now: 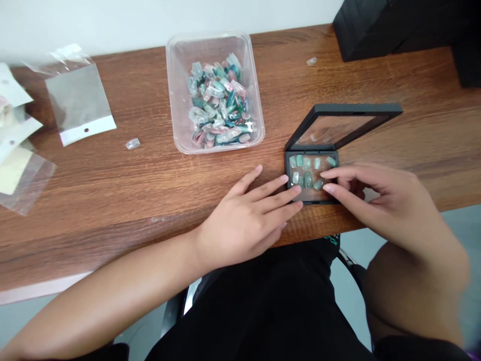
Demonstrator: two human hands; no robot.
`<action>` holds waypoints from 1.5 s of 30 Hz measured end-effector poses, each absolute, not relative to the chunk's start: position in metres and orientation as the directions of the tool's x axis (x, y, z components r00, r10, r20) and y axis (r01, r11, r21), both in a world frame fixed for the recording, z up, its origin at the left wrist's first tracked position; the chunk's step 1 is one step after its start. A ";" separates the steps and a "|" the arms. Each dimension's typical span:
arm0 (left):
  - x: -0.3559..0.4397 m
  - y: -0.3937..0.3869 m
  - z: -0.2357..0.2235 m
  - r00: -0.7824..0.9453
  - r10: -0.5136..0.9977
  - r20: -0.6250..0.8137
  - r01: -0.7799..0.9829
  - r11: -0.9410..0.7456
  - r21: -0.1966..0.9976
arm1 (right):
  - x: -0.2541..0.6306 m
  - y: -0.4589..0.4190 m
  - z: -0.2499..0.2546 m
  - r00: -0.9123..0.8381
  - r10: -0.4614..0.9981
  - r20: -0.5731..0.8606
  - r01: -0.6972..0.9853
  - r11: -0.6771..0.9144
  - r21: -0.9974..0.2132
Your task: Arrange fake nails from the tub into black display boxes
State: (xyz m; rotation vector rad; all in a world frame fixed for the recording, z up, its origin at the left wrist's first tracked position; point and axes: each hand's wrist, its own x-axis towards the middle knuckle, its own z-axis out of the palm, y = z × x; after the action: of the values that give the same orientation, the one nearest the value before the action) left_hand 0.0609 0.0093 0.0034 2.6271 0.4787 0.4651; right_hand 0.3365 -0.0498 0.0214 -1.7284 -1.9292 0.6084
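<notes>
Beneath the fingers (295, 191) lies a brown wood-grained bench (150, 185); beside them, a black-framed case (356, 109) holds green pieces (307, 179).

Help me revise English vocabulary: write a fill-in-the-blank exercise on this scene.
The small case has a frame coloured ____.
Its lid is not closed but ____.
The hand with its fingers spread is the person's ____ one.
The tabletop looks made of ____.

Missing words: black; open; left; wood.
</notes>
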 end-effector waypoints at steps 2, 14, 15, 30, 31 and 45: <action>0.061 0.009 0.003 0.887 0.396 0.236 0.255 -0.848 0.464 | 0.336 -0.052 0.022 -0.076 0.994 0.082 0.786 0.110 -0.608; 0.062 0.008 0.003 0.890 0.383 0.249 0.246 -0.861 0.446 | 0.336 -0.046 0.016 -0.219 0.964 0.148 0.759 0.264 -0.595; 0.062 0.008 0.003 0.890 0.381 0.248 0.246 -0.862 0.442 | 0.336 -0.046 0.016 -0.226 0.963 0.144 0.753 0.267 -0.601; 0.062 0.009 0.004 0.894 0.381 0.237 0.246 -0.858 0.450 | 0.343 -0.036 0.021 -0.312 0.941 0.132 0.742 0.328 -0.584; 0.062 0.008 0.004 0.894 0.379 0.239 0.246 -0.861 0.445 | 0.344 -0.036 0.022 -0.333 0.933 0.136 0.735 0.347 -0.583; 0.062 0.008 0.005 0.895 0.380 0.233 0.268 -0.877 0.399 | 0.334 -0.042 0.008 -0.151 0.972 0.179 0.792 0.227 -0.566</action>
State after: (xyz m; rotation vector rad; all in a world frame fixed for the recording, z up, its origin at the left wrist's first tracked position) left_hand 0.0624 0.0083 0.0054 2.7005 0.4781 0.4340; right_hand 0.3344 -0.0423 0.0085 -1.6170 -2.0004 0.4666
